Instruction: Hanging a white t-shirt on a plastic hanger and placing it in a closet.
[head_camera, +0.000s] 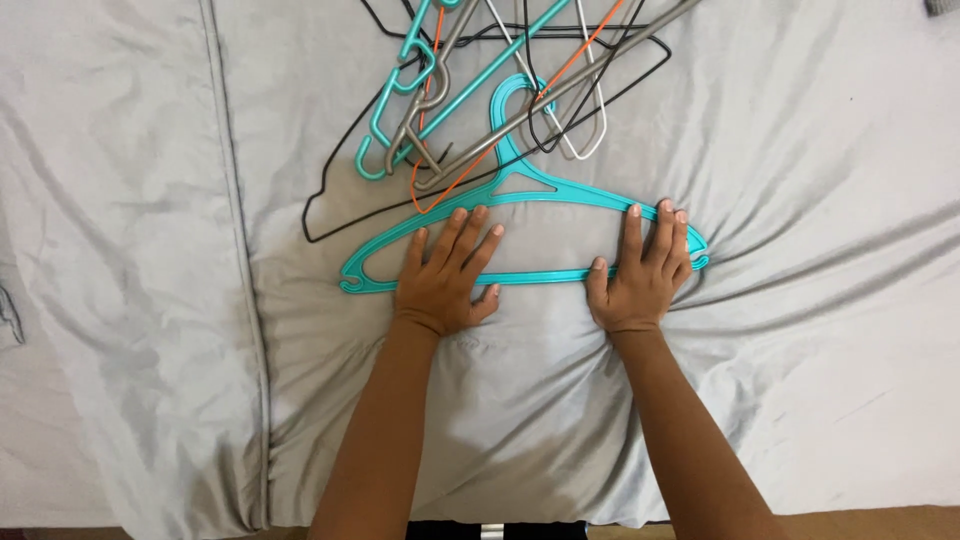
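Both hands lie flat, palms down, on a teal plastic hanger (520, 225) that rests on a grey bed sheet (800, 380). The left hand (445, 280) covers the hanger's left half, fingers spread and pointing away from the body, its palm over the bottom bar. The right hand (640, 275) presses on the right end, its fingers reaching up over the sloped shoulder near the small notch at the tip. Neither grip is closed: each hand is open, fingers extended, pressing rather than clutching, and nothing is pinched between thumb and fingers. The sheet puckers around the hands, with creases running out from the right hand, which suggests some weight is bearing down and pinning the hanger flat against the soft bed. The hanger lies level, its hook pointing away from the person and running up into a loose pile of hangers (490, 90) just beyond it. That pile holds another teal plastic one, grey ones, thin black wire ones and an orange wire one, all crossed over each other at odd angles; some of them overlap the hook of the pressed hanger. A seam (235, 200) runs down the sheet well left of the hands.
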